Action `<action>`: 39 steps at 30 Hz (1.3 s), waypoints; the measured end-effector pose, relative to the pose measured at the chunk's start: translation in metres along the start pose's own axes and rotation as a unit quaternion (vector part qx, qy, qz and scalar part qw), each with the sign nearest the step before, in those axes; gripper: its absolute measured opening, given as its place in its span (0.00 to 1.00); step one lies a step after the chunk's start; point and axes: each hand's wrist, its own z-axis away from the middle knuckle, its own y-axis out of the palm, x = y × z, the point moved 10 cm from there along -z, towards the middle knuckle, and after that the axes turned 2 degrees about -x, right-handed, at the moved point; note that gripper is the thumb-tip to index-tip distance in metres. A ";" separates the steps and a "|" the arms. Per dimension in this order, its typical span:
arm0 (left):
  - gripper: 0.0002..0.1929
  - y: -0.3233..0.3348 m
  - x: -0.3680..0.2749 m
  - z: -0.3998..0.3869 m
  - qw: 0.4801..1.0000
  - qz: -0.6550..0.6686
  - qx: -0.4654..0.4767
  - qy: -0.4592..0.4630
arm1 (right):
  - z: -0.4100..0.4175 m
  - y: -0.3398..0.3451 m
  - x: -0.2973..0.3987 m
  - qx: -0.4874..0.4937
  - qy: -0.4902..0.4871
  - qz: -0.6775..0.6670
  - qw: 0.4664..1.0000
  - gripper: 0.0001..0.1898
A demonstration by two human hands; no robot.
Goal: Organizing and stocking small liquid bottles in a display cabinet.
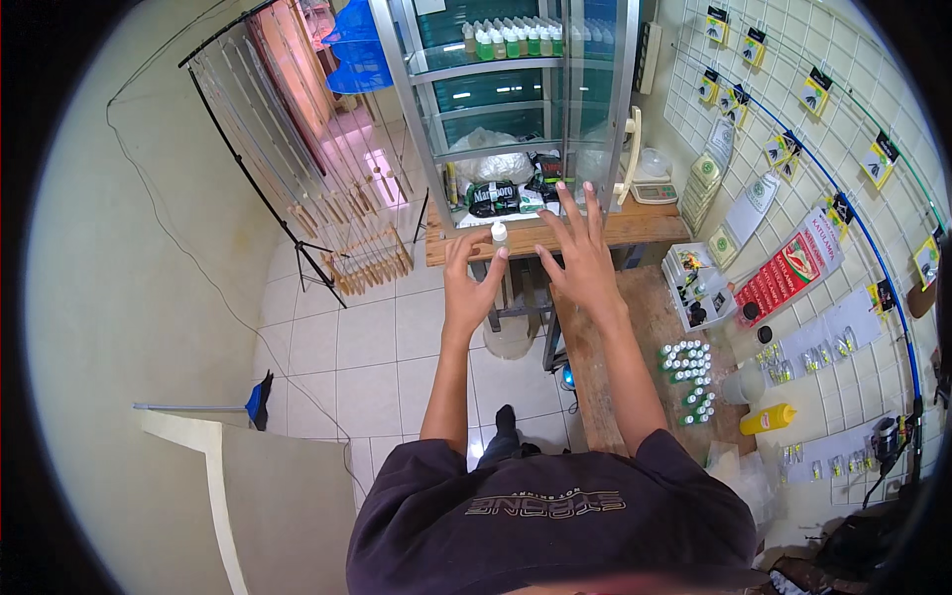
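Between the thumb and fingers of my left hand point(470, 286) is a small dropper bottle point(499, 236) with a white cap, held upright. My right hand point(584, 268) has its fingers spread and holds nothing; it is just right of the bottle, in front of the glass display cabinet point(487, 77). On an upper shelf of the cabinet stand rows of white-capped bottles point(513, 46) with green and pale liquid. Packets point(494, 199) and a white plastic bag point(487, 158) lie on its bottom shelf.
On the wooden table point(595, 349) at right, several green white-capped bottles point(686, 364) stand beside a white organizer box point(698, 286) and a yellow squeeze bottle point(767, 420). A digital scale point(654, 193) sits beside the cabinet. A rod rack point(264, 186) stands left; a cable point(190, 256) trails along the wall.
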 end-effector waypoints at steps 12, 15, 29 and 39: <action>0.15 -0.006 0.008 -0.012 1.000 0.010 -0.010 0.001 | -0.013 0.017 0.014 -0.052 0.026 -0.210 0.976 0.15; 0.15 -0.005 0.016 -0.019 1.000 0.026 -0.016 -0.001 | -0.021 0.029 0.011 -0.066 0.041 -0.250 0.965 0.15; 0.16 -0.006 0.058 -0.133 0.998 0.000 -0.028 0.060 | -0.127 0.087 -0.023 -0.130 0.059 -0.296 0.944 0.16; 0.19 -0.008 0.048 -0.230 0.916 -0.279 -0.112 0.264 | -0.232 0.105 -0.054 -0.310 0.059 -0.170 0.934 0.13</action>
